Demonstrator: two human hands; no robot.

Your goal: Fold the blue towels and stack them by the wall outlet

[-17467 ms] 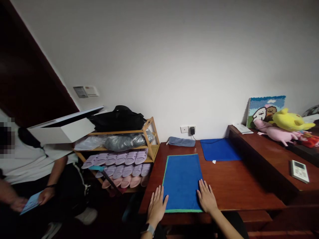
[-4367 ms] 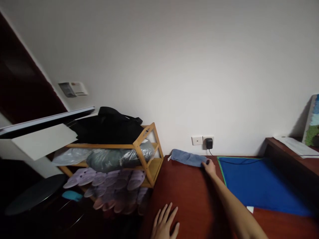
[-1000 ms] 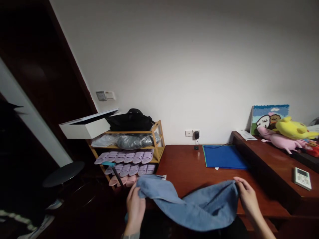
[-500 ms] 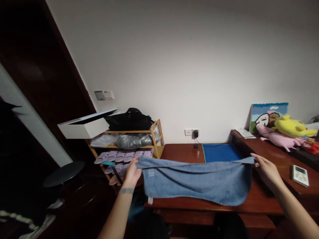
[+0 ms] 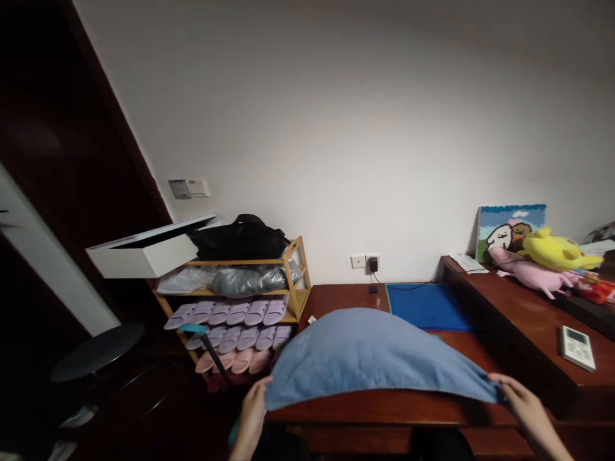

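A blue towel [image 5: 369, 355] is stretched between my hands over the front of the dark red wooden table [image 5: 336, 410]. Its middle billows up and away from me in an arch. My left hand [image 5: 254, 403] pinches the left corner, while my right hand [image 5: 519, 397] grips the corner on the right. The cloth hides part of the tabletop behind it. A small white tag [image 5: 312, 319] shows at the towel's far left edge.
Behind the towel lies a blue mat [image 5: 427, 307]. To the left, a wooden shoe rack [image 5: 300, 301] holds slippers, a black bag [image 5: 240, 240] and a white box [image 5: 144, 259]. Plush toys [image 5: 552, 250] and a white remote-like device [image 5: 576, 347] rest on the raised right surface.
Both hands have come down and nearer to me. The towel, which hung down in folds, has swung up and outward into an arch. The view has shifted slightly.
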